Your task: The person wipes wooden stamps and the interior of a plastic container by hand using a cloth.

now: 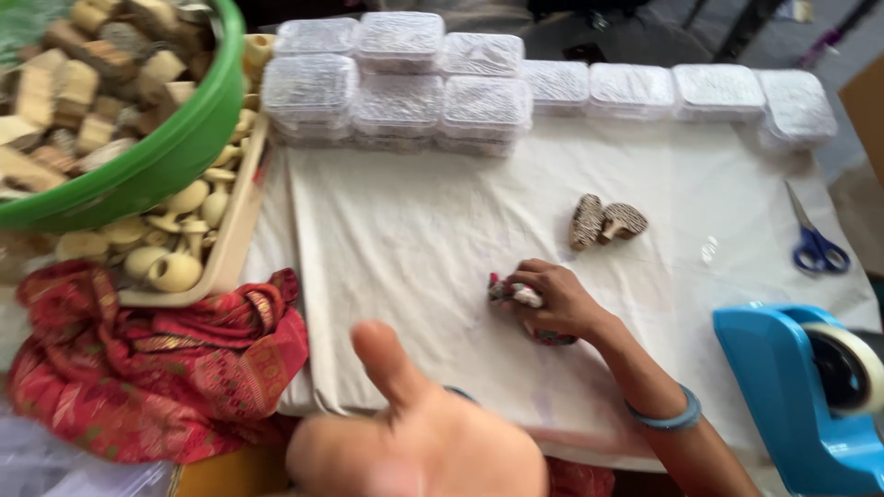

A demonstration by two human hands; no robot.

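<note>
Your right hand [552, 299] reaches out from the lower right, forearm angled across the white cloth [414, 239], with a blue bangle [665, 419] on the wrist. Its fingers are curled tight around a small patterned bundle [516, 294], pressing it down on the cloth. Your left hand [414, 433] hovers blurred and close to the camera at the cloth's near edge, palm open, thumb up, holding nothing.

Just beyond the bundle lie two carved wooden stamps [606, 221], touching each other. Along the cloth's far edge sit about ten clear lidded boxes [479, 83]; the left ones are stacked, so the exact count is uncertain. One pair of blue-handled scissors [815, 244] lies at the cloth's right edge, and one blue tape dispenser [801, 396] stands at its near right corner. Left of the cloth are one green bowl [166, 156] of wooden blocks, one tray [230, 239] of pale wooden pieces, and one red fabric [157, 368].
</note>
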